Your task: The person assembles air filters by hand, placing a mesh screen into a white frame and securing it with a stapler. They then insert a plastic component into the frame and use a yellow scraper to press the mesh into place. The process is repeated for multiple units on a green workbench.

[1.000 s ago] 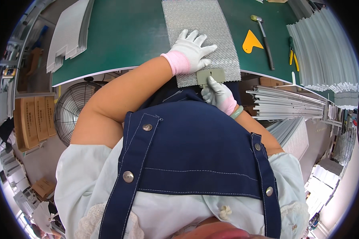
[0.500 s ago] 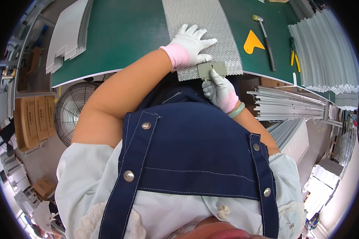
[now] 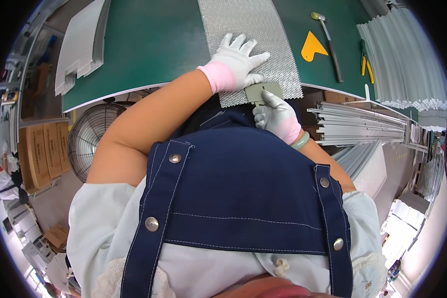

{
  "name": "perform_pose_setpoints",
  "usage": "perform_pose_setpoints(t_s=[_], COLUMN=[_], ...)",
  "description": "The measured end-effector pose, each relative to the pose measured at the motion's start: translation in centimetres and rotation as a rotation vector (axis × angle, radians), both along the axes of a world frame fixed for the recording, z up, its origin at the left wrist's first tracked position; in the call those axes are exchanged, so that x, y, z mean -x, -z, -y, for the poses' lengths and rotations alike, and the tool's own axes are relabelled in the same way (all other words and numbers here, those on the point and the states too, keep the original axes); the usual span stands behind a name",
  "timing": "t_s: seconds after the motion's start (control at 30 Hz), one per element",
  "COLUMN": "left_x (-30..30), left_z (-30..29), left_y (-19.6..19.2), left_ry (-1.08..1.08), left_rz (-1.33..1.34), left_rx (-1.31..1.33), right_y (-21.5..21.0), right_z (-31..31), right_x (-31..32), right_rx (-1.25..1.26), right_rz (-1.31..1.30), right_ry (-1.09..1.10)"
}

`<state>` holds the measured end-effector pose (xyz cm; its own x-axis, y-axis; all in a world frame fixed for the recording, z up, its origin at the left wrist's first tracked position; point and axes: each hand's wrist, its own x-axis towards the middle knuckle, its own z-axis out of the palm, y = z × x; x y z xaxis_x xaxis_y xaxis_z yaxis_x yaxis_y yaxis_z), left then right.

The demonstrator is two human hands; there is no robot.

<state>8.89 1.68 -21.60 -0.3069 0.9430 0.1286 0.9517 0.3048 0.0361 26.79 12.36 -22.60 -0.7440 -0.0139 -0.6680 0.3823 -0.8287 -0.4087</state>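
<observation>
A long silver metal mesh sheet (image 3: 251, 30) lies on the green tabletop, its near end reaching the table's front edge. My left hand (image 3: 236, 62), in a white glove with a pink cuff, presses flat on the sheet with fingers spread. At the sheet's near edge my right hand (image 3: 275, 111), gloved the same way, grips a flat grey-green rectangular tool (image 3: 264, 92), thumb on top and fingers curled below. The tool touches or overlaps the mesh edge; its exact kind and underside are hidden.
Right of the sheet lie a yellow scraper (image 3: 313, 47), a hammer (image 3: 327, 44) and yellow-handled pliers (image 3: 366, 64). Stacked mesh sheets stand at right (image 3: 402, 59) and left (image 3: 82, 42). A floor fan (image 3: 92, 139) and cardboard boxes (image 3: 44, 151) are below left; metal strips (image 3: 357, 124) below right.
The whole view has shifted slightly. My left hand keeps its place on the mesh, and my right hand still holds the grey-green tool at the sheet's near edge.
</observation>
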Motion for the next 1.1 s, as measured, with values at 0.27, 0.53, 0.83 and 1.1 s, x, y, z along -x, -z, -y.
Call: perform_pose_setpoints(t_s=[0.27, 0.53, 0.83, 1.1], left_x=[-0.2, -0.1, 0.1, -0.1], left_z=[0.0, -0.1, -0.1, -0.2], left_y=[-0.4, -0.3, -0.1, 0.1], left_ry=[0.009, -0.018, -0.019, -0.012], left_rz=[-0.005, -0.017, -0.018, -0.021], left_rx=[0.008, -0.003, 0.018, -0.006], right_y=[3.5, 2.5, 0.1, 2.9], right_z=[-0.6, -0.1, -0.2, -0.3], right_x=[-0.2, -0.2, 0.2, -0.2], right_rx=[-0.091, -0.207, -0.026, -0.357], right_rz=[-0.242, -0.257, -0.063, -0.281], right_ry=[-0.070, -0.029, -0.013, -0.059])
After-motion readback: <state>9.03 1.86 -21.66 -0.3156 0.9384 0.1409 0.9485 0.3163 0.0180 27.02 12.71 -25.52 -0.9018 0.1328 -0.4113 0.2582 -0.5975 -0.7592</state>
